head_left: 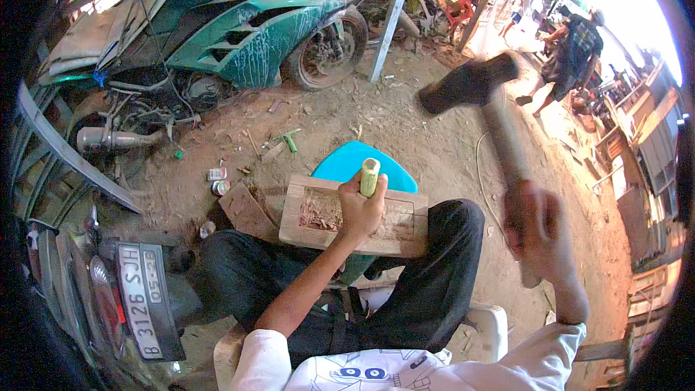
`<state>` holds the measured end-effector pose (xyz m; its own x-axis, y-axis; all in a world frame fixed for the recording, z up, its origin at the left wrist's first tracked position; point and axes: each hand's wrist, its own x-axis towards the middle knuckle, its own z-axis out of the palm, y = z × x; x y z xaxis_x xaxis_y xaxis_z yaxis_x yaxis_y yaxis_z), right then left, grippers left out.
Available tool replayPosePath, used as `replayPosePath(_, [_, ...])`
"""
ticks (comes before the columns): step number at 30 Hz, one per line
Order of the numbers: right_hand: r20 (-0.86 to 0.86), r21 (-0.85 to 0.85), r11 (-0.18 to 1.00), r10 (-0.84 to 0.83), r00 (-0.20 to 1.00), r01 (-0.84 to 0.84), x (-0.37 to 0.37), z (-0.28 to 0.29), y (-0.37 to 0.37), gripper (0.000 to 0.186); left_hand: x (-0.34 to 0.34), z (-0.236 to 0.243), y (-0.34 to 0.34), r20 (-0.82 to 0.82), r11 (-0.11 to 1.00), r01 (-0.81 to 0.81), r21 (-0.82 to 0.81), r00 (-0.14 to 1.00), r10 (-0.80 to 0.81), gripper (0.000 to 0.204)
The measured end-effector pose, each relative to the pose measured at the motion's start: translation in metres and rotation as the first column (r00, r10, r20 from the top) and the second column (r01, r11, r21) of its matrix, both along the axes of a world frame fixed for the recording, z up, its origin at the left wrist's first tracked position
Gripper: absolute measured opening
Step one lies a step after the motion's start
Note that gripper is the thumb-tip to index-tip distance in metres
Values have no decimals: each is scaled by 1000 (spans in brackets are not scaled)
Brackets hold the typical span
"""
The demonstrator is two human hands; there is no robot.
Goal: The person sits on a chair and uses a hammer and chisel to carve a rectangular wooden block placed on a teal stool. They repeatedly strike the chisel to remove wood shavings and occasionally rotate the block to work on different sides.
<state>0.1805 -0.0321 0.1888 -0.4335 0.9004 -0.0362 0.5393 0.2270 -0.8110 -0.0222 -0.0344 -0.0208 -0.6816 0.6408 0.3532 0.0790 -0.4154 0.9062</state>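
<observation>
My left hand [360, 213] is closed around a chisel [369, 179], its pale yellow-green handle standing upright; the blade is hidden below my fist. Under it a wooden block [292, 219] lies across a blue surface and my knees. A rectangular recess is cut into the block, with wood shavings [318, 216] loose in its left part. Off to the right, my right hand [539, 235] grips a hammer [503, 127] by its wooden handle. The dark hammer head is raised well above and to the right of the chisel, and both hand and hammer are smeared by motion.
The blue stool top [362, 161] shows behind the block. A green motorcycle [246, 51] stands at far left, beside a metal post [391, 22]. A wood offcut [246, 210] and small cans [218, 181] lie on the dirt floor. Another person [575, 47] is at far right.
</observation>
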Motion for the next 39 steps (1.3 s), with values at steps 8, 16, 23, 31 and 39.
replayPosePath(8, [-37,276,949,169,985,-153,4,-34,-7,46,20,8,5,-100,998,43,43,994,-38,13])
replayPosePath(16, [-290,78,996,61,955,-40,16,-20,-14,45,14,1,-4,-77,997,68,43,995,-65,13])
replayPosePath(23, [307,149,960,182,934,-236,3,-50,-9,40,19,9,1,-13,994,97,-43,995,-98,10])
replayPosePath(31, [-457,174,985,90,885,-10,26,-55,-21,54,18,0,-1,-117,994,113,1,987,-112,13])
replayPosePath(39, [56,147,988,-54,997,45,32,-68,-9,56,9,2,-3,-127,998,58,20,990,-55,13])
